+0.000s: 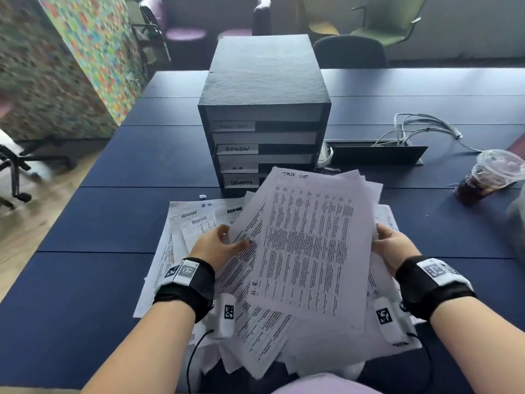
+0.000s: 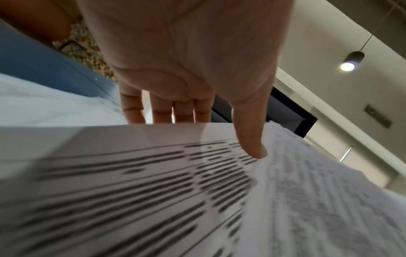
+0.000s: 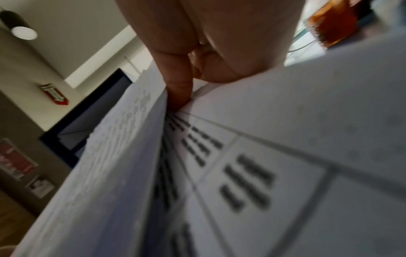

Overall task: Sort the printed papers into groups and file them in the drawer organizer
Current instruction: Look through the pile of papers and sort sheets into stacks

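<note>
We are at the sorting stage, by our reading: nothing held has yet gone into a slot, and the sheets in hand are mixed.

The drawer organizer [image 1: 262,109], a dark box, stands upright on the blue table [image 1: 99,217] just beyond the papers, its open slots facing us. Its labels read, top to bottom, a faint one we take to be TASK LIST (too washed out to be sure), then ADMIN, H.R. and SECURITY.

Flat on the table to the left lies a spread of sheets marked ADMIN [image 1: 181,231], overlapping one another, their long sides running away from us.

Above them we hold a loose fan of printed papers [image 1: 306,251], raised off the table and partly hiding the organizer's lowest slot. The top sheet is headed TASK LIST, its long axis pointing away from us and tilted slightly right, heading at the far end. A sheet beneath it, marked H.R., is skewed to the left.

Our left hand [image 1: 218,245] grips the fan's left edge, thumb on top and fingers underneath, as the left wrist view confirms. Our right hand [image 1: 393,245] pinches the right edge, thumb tucked between sheets in the right wrist view.

Next we would need to peel off the TASK LIST sheet and lay it as its own pile, keeping the H.R. sheet from sliding out with it.
</note>
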`<state>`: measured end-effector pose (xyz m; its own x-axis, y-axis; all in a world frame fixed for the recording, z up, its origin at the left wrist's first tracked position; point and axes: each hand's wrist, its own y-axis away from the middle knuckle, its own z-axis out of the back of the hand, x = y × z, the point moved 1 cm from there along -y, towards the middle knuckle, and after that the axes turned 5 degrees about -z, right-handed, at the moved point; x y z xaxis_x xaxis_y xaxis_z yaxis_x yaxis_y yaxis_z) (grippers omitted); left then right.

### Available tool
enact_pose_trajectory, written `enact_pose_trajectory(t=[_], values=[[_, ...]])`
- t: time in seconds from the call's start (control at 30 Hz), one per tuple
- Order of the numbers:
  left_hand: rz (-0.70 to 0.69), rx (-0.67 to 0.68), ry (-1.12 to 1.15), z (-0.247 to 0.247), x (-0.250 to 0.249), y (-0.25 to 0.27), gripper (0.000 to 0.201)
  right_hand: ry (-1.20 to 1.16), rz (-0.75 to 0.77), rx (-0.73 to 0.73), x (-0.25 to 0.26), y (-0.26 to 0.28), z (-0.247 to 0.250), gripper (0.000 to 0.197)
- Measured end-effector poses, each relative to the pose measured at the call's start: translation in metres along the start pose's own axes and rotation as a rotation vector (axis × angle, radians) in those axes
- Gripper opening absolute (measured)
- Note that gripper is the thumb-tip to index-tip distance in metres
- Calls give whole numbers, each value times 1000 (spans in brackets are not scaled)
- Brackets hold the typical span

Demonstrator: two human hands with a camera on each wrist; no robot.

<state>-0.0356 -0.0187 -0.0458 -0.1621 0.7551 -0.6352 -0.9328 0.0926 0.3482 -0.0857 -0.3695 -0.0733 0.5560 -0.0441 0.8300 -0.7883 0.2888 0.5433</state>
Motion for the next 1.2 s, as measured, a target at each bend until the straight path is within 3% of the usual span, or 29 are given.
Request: enact_pose_trajectory(t=[0.1,0.23,0.37,0.6,0.7,0.9,1.03,1.2], values=[[-53,22,187,-8,-11,4,49,39,42,-3,14,6,-11,35],[-97,20,302,-21,-9,4,49,42,82,-2,22,9,-19,35],[-121,-18,342,-24,-8,6,37,41,116,4,25,8,-23,29],[55,-258,297,13,36,-3,31,-34,159,-93,29,-2,8,22],[109,-353,273,28,55,1,23,-186,178,-12,42,6,14,21],[152,-373,291,29,65,0,22,-371,303,236,83,30,16,33],[123,-327,289,17,53,-2,20,-455,427,376,113,51,13,31],[135,-212,269,-12,37,-6,30,-526,467,490,127,56,13,62]])
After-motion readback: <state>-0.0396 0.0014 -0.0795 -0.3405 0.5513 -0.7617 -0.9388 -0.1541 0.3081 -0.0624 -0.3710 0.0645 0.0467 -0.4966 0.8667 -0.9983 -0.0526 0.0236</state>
